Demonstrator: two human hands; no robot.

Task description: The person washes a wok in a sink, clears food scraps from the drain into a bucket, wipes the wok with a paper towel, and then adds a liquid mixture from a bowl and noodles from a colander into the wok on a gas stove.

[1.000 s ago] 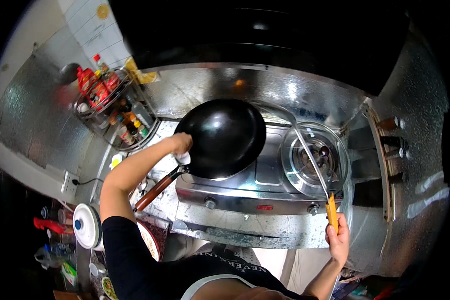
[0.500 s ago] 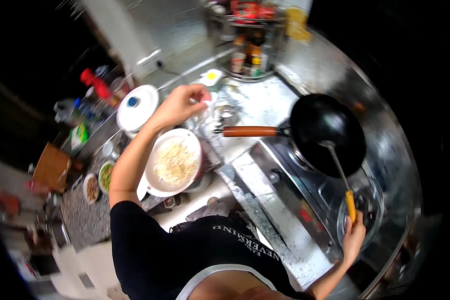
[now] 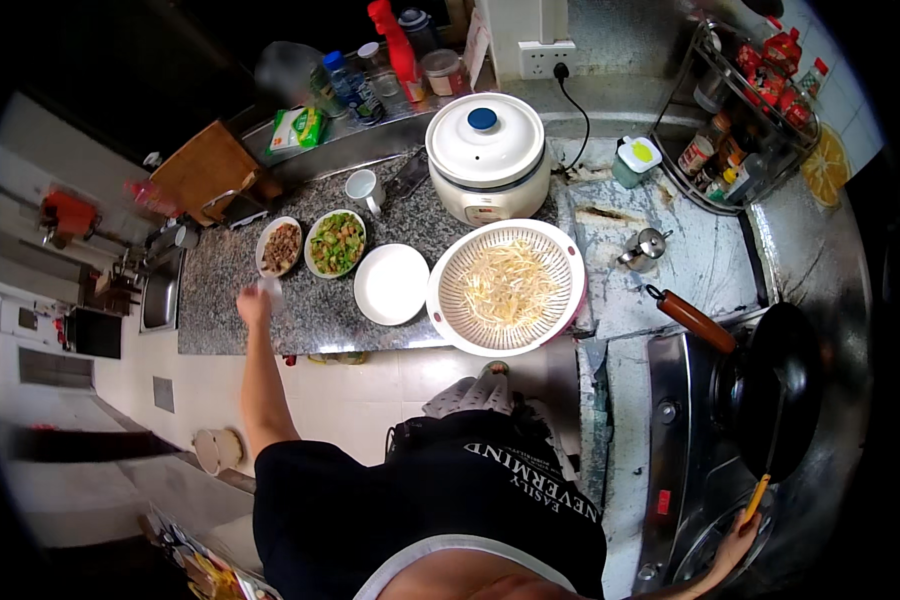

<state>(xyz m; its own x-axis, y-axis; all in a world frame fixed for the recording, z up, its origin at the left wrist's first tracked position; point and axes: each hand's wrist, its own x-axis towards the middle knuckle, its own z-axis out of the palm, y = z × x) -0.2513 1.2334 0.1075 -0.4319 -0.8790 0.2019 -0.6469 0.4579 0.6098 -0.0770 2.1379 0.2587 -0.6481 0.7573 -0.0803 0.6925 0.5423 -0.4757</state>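
A speckled grey stone counter [image 3: 230, 300] runs across the middle of the view. On it, from left to right, sit a plate of brown meat pieces [image 3: 278, 246], a plate of green vegetables [image 3: 335, 242], an empty white plate [image 3: 391, 284] and a large white colander of pale bean sprouts [image 3: 506, 287]. Farther back stand a white mug [image 3: 365, 187] and a white rice cooker with a blue knob [image 3: 487, 155]. At the far left lies a wooden cutting board [image 3: 206, 170]. To the right, a worn pale worktop [image 3: 670, 250] carries a small metal pot [image 3: 644, 246], a green-lidded container [image 3: 636, 160] and a wire rack of bottles [image 3: 745, 120]. Nearer right, a steel stove [image 3: 670, 420] holds a black wok [image 3: 780, 385].
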